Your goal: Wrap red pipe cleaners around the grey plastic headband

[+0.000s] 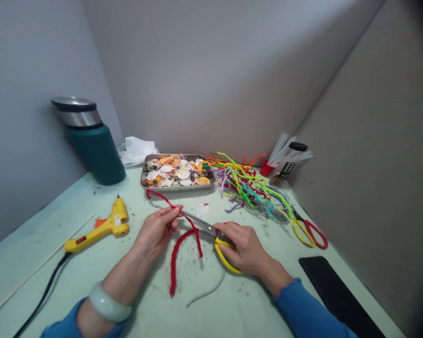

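My left hand (pixel 162 227) pinches a red pipe cleaner (pixel 192 224) between thumb and fingers. One end of it reaches up to the left and the other hangs down to the right. In my right hand (pixel 245 246) is a pair of scissors (pixel 204 226) with yellow handles, its blades pointing left across the red pipe cleaner near my left fingertips. Whether the blades touch it I cannot tell. Below, a thicker red pipe cleaner (pixel 173 267) curves over the table, beside a thin grey one (pixel 207 294).
A metal tray (pixel 178 189) of shells stands at the back, beside a pile of coloured pipe cleaners (pixel 250 185). Left are a yellow glue gun (pixel 105 227), a wooden stick (pixel 38 268) and a green bottle (pixel 98 155). Right are more scissors (pixel 308 234), a black phone-like slab (pixel 334 293) and a jar (pixel 288 164).
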`<act>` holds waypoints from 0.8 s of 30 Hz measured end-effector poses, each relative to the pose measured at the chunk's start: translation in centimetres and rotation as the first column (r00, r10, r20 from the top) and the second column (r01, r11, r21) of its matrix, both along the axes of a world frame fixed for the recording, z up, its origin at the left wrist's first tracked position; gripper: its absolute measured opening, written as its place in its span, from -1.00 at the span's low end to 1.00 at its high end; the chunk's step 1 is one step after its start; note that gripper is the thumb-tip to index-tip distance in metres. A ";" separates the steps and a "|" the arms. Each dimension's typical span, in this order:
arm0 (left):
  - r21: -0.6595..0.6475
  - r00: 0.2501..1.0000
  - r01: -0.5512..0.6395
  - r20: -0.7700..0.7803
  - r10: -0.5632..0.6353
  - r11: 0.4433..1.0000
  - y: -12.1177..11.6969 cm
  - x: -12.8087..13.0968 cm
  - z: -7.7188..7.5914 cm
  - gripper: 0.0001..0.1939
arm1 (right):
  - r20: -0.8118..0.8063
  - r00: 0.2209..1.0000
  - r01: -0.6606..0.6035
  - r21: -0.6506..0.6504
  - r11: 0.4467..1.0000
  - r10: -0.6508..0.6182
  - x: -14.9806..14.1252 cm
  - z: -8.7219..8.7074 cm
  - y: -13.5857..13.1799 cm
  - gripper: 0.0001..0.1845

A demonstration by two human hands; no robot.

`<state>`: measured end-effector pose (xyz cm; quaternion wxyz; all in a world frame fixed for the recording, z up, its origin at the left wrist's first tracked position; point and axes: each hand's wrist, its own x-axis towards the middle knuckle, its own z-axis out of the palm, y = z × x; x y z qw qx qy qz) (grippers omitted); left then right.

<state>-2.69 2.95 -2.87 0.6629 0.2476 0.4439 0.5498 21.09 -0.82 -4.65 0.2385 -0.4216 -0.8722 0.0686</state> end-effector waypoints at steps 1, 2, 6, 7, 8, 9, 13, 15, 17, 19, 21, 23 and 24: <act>-0.001 1.000 -0.001 0.001 0.001 1.000 0.0 0.0 0.0 -0.86 | -0.002 1.000 -0.003 0.005 1.000 0.003 0.0 -0.1 0.0 -0.60; -0.002 1.000 -0.002 0.002 0.002 1.000 0.0 0.0 0.0 -0.86 | -0.003 1.000 -0.006 0.009 1.000 0.006 0.0 -0.1 0.0 -0.60; -0.007 1.000 -0.003 0.002 0.003 1.000 -0.1 0.0 0.1 -0.87 | -0.002 1.000 -0.006 0.027 1.000 0.006 0.0 -0.2 0.0 -0.60; -0.007 1.000 -0.004 0.002 0.004 1.000 -0.1 0.0 0.2 -0.87 | -0.002 1.000 -0.005 0.031 1.000 0.005 0.0 -0.2 0.0 -0.60; -0.007 1.000 -0.005 0.001 0.005 1.000 -0.2 0.0 0.2 -0.87 | -0.003 1.000 -0.005 0.036 0.999 0.005 0.1 -0.2 0.0 -0.60; -0.008 1.000 -0.009 0.000 0.009 1.000 -0.2 0.0 0.3 -0.87 | -0.004 1.000 -0.006 0.038 0.999 0.006 0.1 -0.3 0.0 -0.60; -0.016 1.000 -0.027 -0.001 0.027 0.999 -0.2 0.1 0.3 -0.87 | -0.005 1.000 -0.007 0.043 0.999 0.007 0.1 -0.5 0.0 -0.59; -0.019 1.000 -0.031 0.001 0.032 0.999 -0.2 0.2 0.3 -0.89 | -0.006 1.000 -0.005 0.049 0.999 0.006 0.1 -0.5 -0.1 -0.59; -0.023 1.000 -0.026 0.000 0.027 0.999 -0.3 0.2 0.3 -0.90 | -0.007 1.000 -0.006 0.055 0.998 0.006 0.1 -0.5 -0.1 -0.59; -0.029 1.000 -0.014 -0.001 0.014 0.999 -0.3 0.2 0.4 -0.93 | -0.008 1.000 -0.003 0.057 0.998 0.004 0.0 -0.4 0.0 -0.59; -0.043 1.000 0.000 0.003 0.000 0.999 -0.4 0.2 0.5 -0.96 | -0.006 1.000 0.003 0.055 0.998 -0.003 0.0 -0.3 0.0 -0.60; -0.054 1.000 0.010 0.011 -0.010 0.998 -0.4 0.2 0.6 -0.97 | -0.003 1.000 0.008 0.055 0.998 -0.008 0.0 -0.3 0.0 -0.60; -0.058 1.000 0.015 0.013 -0.014 0.998 -0.4 0.3 0.7 -0.96 | -0.001 1.000 0.011 0.054 0.998 -0.011 0.0 -0.3 0.0 -0.60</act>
